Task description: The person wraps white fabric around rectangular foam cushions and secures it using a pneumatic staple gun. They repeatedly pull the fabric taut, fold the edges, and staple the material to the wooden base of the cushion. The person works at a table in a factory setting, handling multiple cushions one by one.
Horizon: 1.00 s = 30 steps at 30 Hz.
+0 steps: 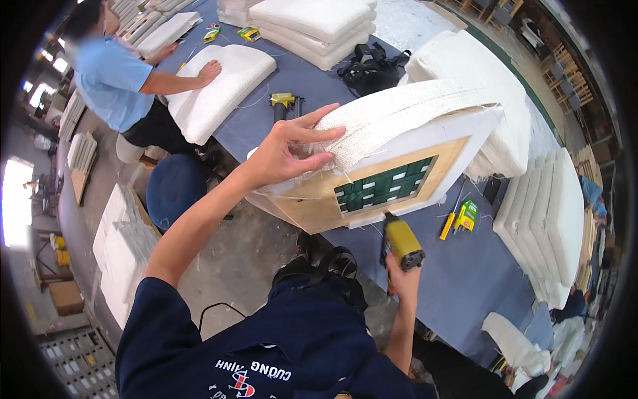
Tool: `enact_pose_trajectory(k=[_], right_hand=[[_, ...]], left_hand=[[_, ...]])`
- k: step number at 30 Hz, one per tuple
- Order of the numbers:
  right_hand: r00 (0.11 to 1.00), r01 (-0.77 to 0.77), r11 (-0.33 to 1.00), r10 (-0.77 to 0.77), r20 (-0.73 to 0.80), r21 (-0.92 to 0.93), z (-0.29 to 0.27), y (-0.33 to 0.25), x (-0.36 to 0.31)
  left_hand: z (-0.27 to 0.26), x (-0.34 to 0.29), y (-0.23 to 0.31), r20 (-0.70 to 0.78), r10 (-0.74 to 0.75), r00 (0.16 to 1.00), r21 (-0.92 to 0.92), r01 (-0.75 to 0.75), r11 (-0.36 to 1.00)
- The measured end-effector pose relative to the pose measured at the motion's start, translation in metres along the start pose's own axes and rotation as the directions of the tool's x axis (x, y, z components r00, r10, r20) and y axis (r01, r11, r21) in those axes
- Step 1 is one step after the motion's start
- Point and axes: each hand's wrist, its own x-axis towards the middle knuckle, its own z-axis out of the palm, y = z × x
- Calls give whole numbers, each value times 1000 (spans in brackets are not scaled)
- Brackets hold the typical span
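Observation:
A seat cushion with a wooden frame (309, 208) stands on edge at the table's near side, its underside toward me. Dark green woven webbing (387, 186) shows in the frame's opening. White coarse fabric (409, 114) lies folded along the upper edge. My left hand (289, 149) grips that fabric at its left end, thumb on the near side. In my right hand (404, 282) is a yellow and black staple gun (403, 243), its nose close to the lower edge of the frame; whether it touches is unclear.
The blue-grey table (465, 292) holds another staple gun (282, 100), a yellow-handled screwdriver (448, 226), a green-yellow packet (467, 214) and a black pouch (372, 66). Stacked white cushions (541, 219) stand at right. A co-worker (113, 80) presses a cushion (229, 83) at far left. A blue stool (176, 191) stands left.

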Motion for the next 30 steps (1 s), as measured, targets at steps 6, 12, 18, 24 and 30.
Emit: enact_pose_trajectory(k=[6, 12, 18, 24, 30], right_hand=[[586, 808, 585, -790, 181, -66, 74, -184, -19], [569, 822, 539, -793, 219, -183, 90, -183, -3], [538, 840, 497, -814, 218, -217, 95, -181, 2], [619, 782, 557, -745, 247, -281, 95, -187, -3], [543, 835, 473, -791, 280, -282, 91, -173, 7]], left_hand=[[-4, -1, -8, -12, 82, 997, 91, -81, 993], [-5, 0, -2, -27, 51, 998, 131, -47, 990], [-3, -1, -6, -39, 81, 996, 101, -77, 992], [0, -7, -1, -37, 45, 998, 90, -42, 995], [6, -19, -5, -67, -12, 998, -28, 10, 1000]])
